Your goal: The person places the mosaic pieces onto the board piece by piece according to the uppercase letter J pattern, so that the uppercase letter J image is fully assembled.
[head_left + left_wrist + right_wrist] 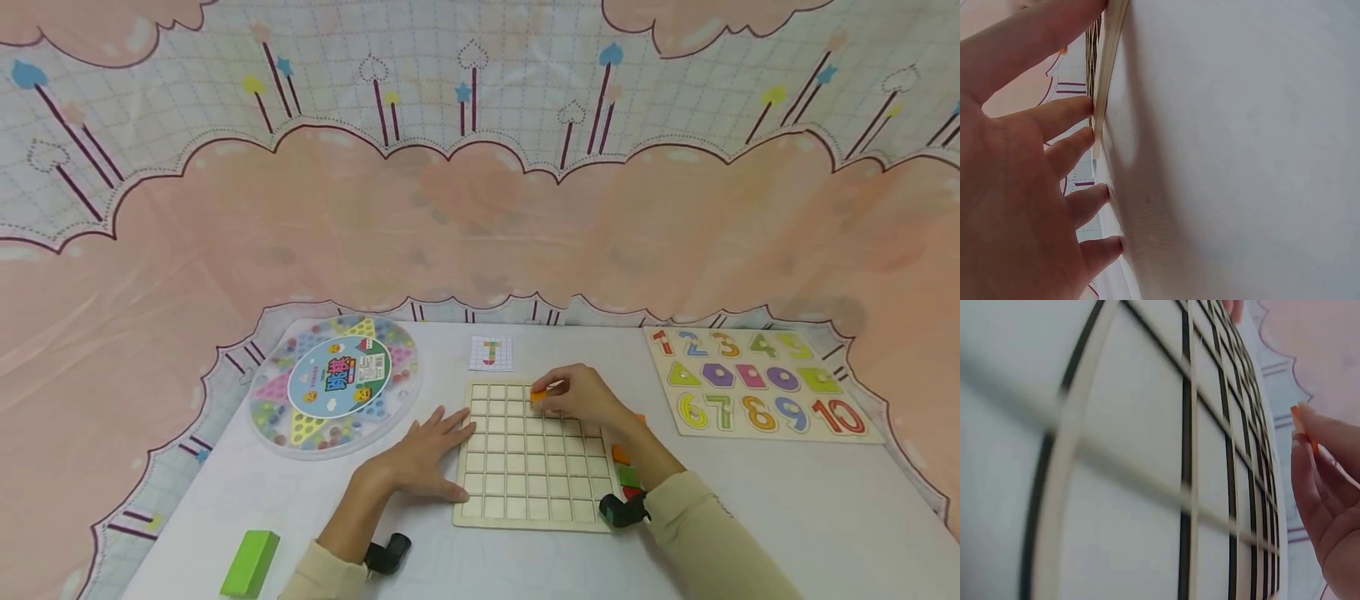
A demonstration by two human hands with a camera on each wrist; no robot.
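Pinch grip on orange piece (537, 396) with right hand (583, 396), plus left hand (422, 454), fingers spread, against lower-centre grid board (517, 485), probably just to steady it.

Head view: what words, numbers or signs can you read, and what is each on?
"跳棋": blue oval label on the round game box.
"1 2 3 4 5": number board, top row.
"6 7 8 9 10": its bottom row.
"J"-like figure in coloured blocks: small card.
Too small to read: the label's fine print and its white sticker.
Grid board: no text visible.
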